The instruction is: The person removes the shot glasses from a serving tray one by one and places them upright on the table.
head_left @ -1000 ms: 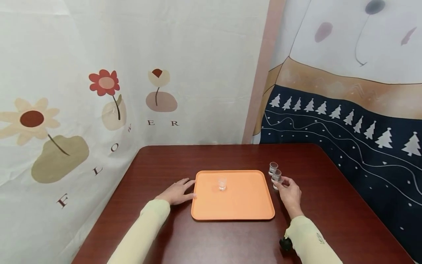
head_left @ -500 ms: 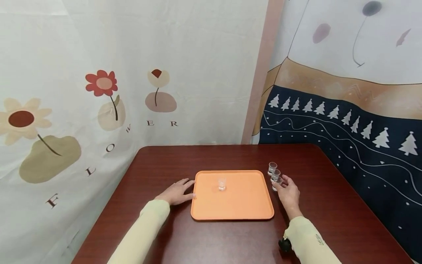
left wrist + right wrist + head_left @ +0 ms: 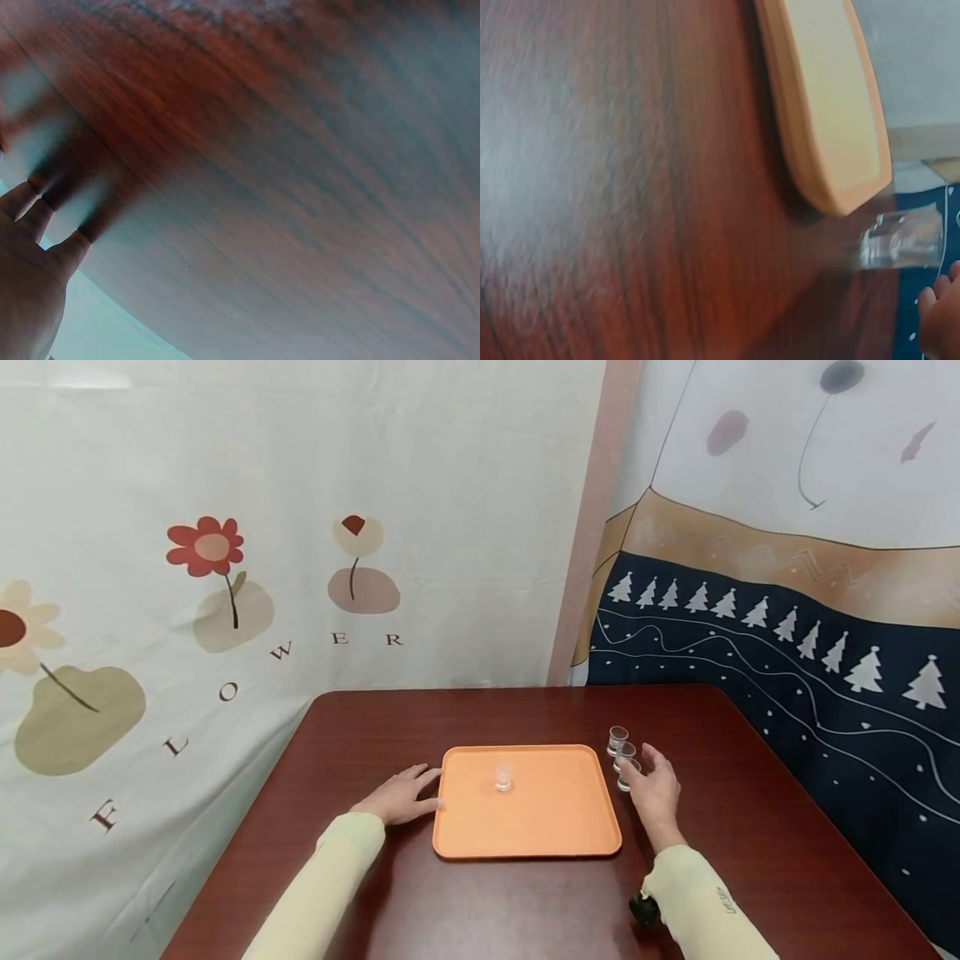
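Three small clear shot glasses stand in a row just right of the orange tray: a far glass, a middle glass and a near glass. My right hand is at the near glass, thumb and fingers spread apart and partly covering it. In the right wrist view, a glass stands upright by the tray's corner, with the fingers beside it. Another shot glass stands upright on the tray, left of its middle. My left hand rests at the tray's left edge, fingers extended.
The dark red-brown wooden table has rounded far corners. Behind it hangs a pale curtain with flower prints, and at the right a navy cloth with white trees. A small black object sits at the right sleeve's cuff.
My right hand has loosened from the near glass; its fingers and thumb have spread, and the glass stands in line with the other two. My left hand stays at the tray.
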A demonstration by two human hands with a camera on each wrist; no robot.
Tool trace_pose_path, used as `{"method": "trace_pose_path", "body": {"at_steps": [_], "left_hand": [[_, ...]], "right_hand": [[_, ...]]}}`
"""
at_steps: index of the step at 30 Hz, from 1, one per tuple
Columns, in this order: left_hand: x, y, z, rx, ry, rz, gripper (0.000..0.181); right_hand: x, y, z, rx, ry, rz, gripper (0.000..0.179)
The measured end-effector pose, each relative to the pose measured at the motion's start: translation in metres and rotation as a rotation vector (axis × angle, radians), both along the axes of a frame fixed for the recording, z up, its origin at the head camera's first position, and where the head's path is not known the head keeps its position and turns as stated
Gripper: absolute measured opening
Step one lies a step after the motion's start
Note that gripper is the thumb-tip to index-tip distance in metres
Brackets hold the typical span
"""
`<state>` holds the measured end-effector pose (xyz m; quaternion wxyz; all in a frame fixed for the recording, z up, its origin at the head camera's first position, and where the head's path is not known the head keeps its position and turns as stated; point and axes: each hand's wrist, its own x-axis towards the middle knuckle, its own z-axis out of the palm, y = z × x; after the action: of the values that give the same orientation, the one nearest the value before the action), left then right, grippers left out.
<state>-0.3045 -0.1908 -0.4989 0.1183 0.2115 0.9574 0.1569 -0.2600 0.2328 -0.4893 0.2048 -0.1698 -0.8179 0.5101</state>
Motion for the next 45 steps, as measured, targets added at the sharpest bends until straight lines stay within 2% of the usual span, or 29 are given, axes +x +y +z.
{"method": "trace_pose_path", "body": {"at_steps": [7,15,19,24,32,36,45], "left_hand": [[0.001,-0.001,0.002,0.002,0.006,-0.009,0.072],[0.000,-0.001,0.002,0.000,0.007,-0.002,0.072],[0.000,-0.001,0.001,-0.003,-0.001,0.004,0.072],[0.000,-0.001,0.002,0.000,-0.003,0.005,0.072],[0.000,-0.002,0.001,0.002,-0.008,0.004,0.072],[0.000,-0.002,0.000,-0.012,-0.007,-0.002,0.073],[-0.001,0.000,0.001,-0.021,-0.003,0.004,0.073]], "right_hand": [[-0.003,-0.016,0.008,-0.007,0.066,0.024,0.058],[-0.003,-0.038,0.011,0.056,0.143,0.070,0.052],[-0.005,-0.047,0.007,-0.004,0.118,0.154,0.052],[-0.008,-0.061,0.000,-0.082,0.113,0.216,0.050],[-0.010,-0.089,-0.009,-0.037,0.052,0.271,0.051],[-0.010,-0.101,-0.014,-0.054,0.010,0.309,0.053],[-0.012,-0.123,-0.017,-0.057,-0.014,0.362,0.051]]}}
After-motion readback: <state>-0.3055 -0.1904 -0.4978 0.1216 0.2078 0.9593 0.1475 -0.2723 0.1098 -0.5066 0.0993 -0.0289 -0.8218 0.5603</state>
